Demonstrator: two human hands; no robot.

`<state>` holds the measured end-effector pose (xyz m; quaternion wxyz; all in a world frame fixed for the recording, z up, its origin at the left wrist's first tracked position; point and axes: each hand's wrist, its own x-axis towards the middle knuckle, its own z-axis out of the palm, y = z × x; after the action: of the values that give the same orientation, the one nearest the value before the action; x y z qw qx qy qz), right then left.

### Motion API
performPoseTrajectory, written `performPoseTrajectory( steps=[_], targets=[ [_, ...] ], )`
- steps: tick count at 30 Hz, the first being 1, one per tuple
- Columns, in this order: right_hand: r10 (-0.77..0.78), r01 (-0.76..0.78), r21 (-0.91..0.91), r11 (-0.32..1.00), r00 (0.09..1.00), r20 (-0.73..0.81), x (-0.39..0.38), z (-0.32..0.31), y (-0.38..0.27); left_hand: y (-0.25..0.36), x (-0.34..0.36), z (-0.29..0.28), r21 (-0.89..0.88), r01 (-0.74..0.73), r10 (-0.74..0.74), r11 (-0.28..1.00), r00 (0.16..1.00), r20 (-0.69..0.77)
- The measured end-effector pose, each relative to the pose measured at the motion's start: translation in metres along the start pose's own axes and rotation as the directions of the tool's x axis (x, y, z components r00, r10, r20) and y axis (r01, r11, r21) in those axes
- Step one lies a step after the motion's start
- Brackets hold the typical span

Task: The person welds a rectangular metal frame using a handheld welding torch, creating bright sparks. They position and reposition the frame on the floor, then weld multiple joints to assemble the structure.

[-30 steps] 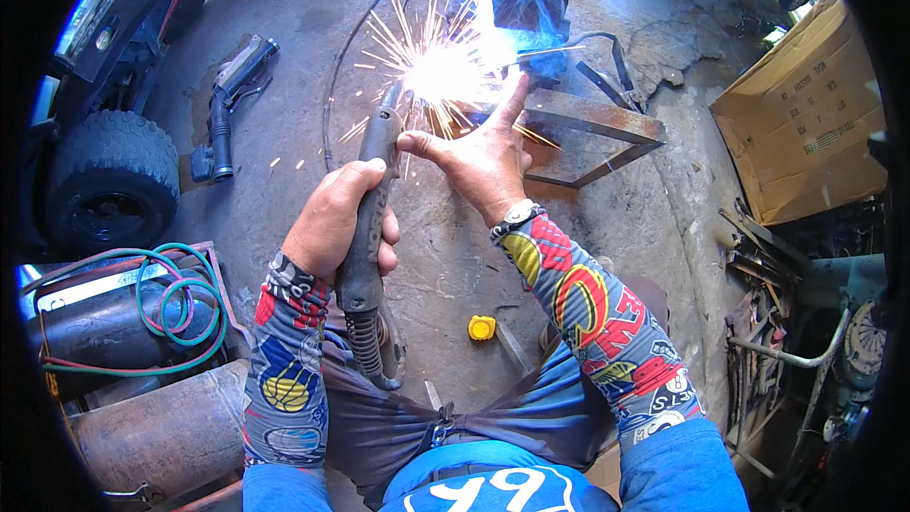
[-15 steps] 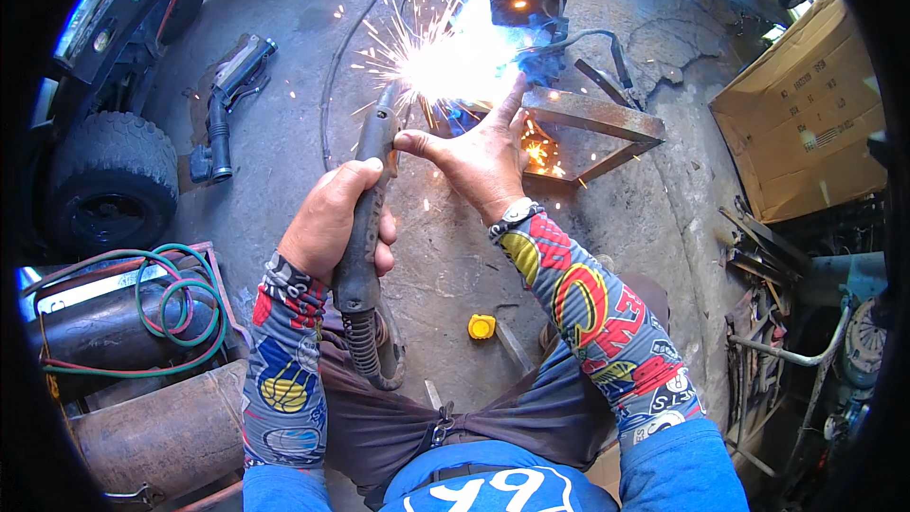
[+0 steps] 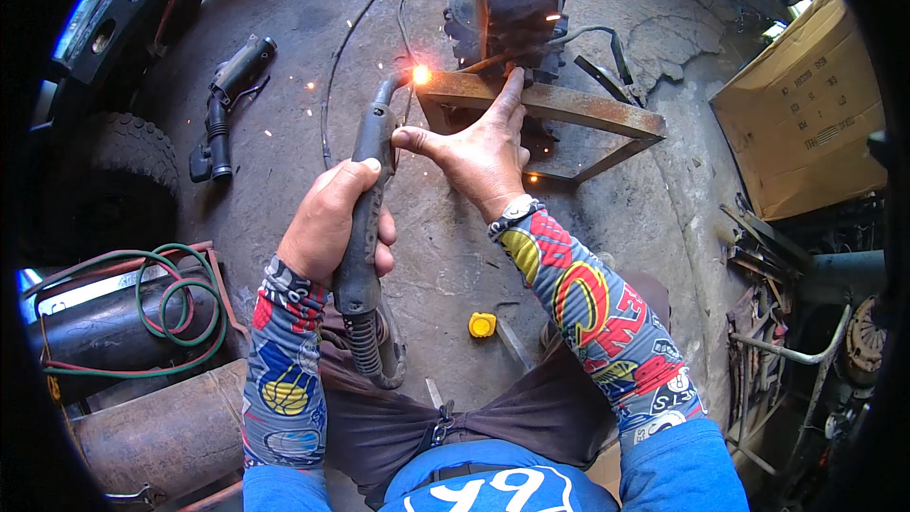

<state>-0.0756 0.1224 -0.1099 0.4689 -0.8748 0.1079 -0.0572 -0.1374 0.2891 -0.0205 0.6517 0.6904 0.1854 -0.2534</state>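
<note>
My left hand (image 3: 332, 218) is wrapped round the black handle of a MIG welding torch (image 3: 361, 228), whose cable curls back toward my lap. At the torch's bent tip an orange-red glow (image 3: 421, 75) sits against the left corner of a rusty metal frame (image 3: 597, 110). My right hand (image 3: 479, 156) is open, thumb stretched out to the torch near its neck, fingers laid toward the frame's top bar. Its fingertips meet the bar near the middle; the lower fingers are partly hidden. Behind the frame stands a heavy dark vise-like block (image 3: 507, 14).
A yellow tape measure (image 3: 482, 325) lies on the concrete between my feet. At left are gas cylinders (image 3: 161, 427), green and red hoses (image 3: 175, 322), a tyre (image 3: 114, 171) and a black pipe piece (image 3: 220, 123). A cardboard box (image 3: 806, 114) and scrap metal (image 3: 758, 351) stand right.
The bright white arc and its burst of sparks have died down to a small glow with a few stray sparks. The frame and block now show clearly. Both hands have barely moved.
</note>
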Motion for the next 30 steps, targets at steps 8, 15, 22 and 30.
performPoseTrajectory(
  steps=[8,15,22,30],
  targets=[
    [0.002,-0.002,-0.023,1.000,1.000,0.031,-0.0001,-0.0013,0.0023,0.0012,-0.0030,0.0003,-0.005,0.021,-0.021,1.000,1.000,-0.008],
    [0.029,-0.023,-0.054,0.998,0.994,0.104,0.0013,-0.0044,0.0006,-0.0005,-0.0005,-0.0027,0.009,0.045,-0.045,0.999,0.999,-0.012],
    [0.040,-0.032,-0.116,0.993,0.997,0.067,0.0012,-0.0027,-0.0012,-0.0034,0.0005,-0.0034,-0.007,0.024,-0.024,1.000,1.000,-0.004],
    [0.002,-0.002,-0.005,1.000,0.996,0.086,0.0002,-0.0049,-0.0020,-0.0038,0.0025,-0.0062,-0.037,0.034,-0.033,0.999,0.998,0.048]
  ],
)
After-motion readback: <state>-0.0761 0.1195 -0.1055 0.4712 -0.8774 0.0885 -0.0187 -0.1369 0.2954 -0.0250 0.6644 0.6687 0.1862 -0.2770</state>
